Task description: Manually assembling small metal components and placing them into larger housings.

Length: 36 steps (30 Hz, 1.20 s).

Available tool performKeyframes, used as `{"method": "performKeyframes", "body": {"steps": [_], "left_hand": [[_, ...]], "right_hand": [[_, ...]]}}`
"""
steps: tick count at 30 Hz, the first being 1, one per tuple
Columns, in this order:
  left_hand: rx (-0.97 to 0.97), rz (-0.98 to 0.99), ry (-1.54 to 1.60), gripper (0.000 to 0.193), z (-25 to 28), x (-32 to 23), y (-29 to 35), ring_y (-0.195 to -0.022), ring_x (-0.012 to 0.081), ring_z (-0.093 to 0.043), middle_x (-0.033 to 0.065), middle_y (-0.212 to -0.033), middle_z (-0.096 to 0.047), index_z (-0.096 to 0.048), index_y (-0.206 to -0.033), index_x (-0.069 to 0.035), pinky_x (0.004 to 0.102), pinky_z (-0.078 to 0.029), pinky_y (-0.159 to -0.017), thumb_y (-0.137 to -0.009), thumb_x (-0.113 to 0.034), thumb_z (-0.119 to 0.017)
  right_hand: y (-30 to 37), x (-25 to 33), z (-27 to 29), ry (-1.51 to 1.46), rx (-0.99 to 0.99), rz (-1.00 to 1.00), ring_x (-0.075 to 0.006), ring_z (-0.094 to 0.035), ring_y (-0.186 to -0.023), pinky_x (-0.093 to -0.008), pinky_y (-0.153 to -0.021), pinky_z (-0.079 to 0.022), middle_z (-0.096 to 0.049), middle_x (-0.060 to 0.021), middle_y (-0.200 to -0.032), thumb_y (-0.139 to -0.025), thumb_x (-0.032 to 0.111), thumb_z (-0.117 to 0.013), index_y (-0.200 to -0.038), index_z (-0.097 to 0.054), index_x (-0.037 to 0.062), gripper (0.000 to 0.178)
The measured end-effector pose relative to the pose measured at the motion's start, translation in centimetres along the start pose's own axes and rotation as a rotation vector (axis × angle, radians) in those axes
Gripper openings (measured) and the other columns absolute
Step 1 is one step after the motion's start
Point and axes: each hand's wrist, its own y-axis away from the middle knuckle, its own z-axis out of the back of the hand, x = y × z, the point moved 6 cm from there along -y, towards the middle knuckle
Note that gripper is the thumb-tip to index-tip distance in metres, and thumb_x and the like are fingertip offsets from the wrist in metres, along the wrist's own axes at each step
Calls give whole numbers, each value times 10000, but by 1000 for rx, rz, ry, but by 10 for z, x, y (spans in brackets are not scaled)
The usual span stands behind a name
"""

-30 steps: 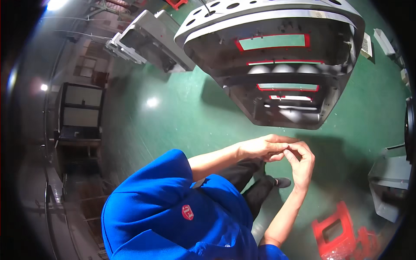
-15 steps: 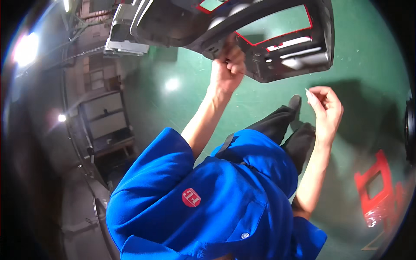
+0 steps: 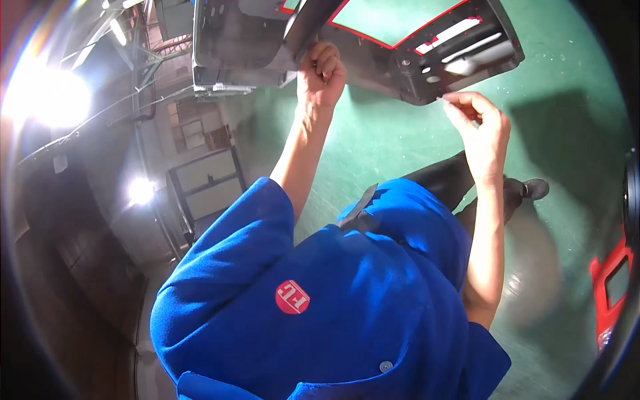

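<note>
Fingers of the left hand (image 3: 321, 75) curl around the grey panel (image 3: 400, 50); the right hand (image 3: 481, 127) pinches its lower edge.

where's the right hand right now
In the head view the right hand is upper right, fingertips pinched at the lower edge of the grey metal panel, across from the left hand gripping the same panel.

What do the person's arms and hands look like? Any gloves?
No gloves: the left hand and right hand are bare, and so are both forearms. Short bright blue sleeves end above the elbows, part of a blue work shirt with a round red badge.
</note>
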Motion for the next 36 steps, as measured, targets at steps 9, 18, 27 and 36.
{"method": "performKeyframes", "body": {"steps": [9, 18, 27, 36], "left_hand": [[46, 29, -56, 130, 12, -11, 3, -510, 71, -276, -13, -654, -381, -559, -968, -26, 217, -227, -401, -894, -30, -452], [-25, 247, -404, 410, 54, 38, -4, -527, 65, -265, -21, -696, -349, -407, -1348, -37, 205, -229, -407, -938, -28, -407], [-111, 347, -1040, 181, 77, 171, 5, -553, 35, -320, -34, -723, -403, -542, -1095, -56, 177, -234, -408, -935, -100, -468], [155, 634, -1218, 156, -2, 357, 54, -546, 26, -320, -28, -733, -478, -551, -1049, -86, 150, -223, -433, -920, -96, -463]], "right_hand": [[35, -81, -14, 20, -75, -143, -75, -520, -546, -242, -540, -419, -598, -44, -593, -803, 146, -708, -747, -652, -2, 168], [93, -176, -16, -257, -227, -293, -87, -555, -559, -246, -561, -440, -633, -52, -624, -792, 162, -697, -777, -673, 11, 154], [141, -183, 64, -197, -564, -220, -84, -528, -578, -232, -607, -467, -615, -39, -671, -772, 33, -600, -794, -640, -6, 60], [138, -90, 254, -372, -693, -33, -88, -607, -637, -231, -580, -495, -652, -49, -722, -787, -2, -641, -887, -648, -18, 101]]}}
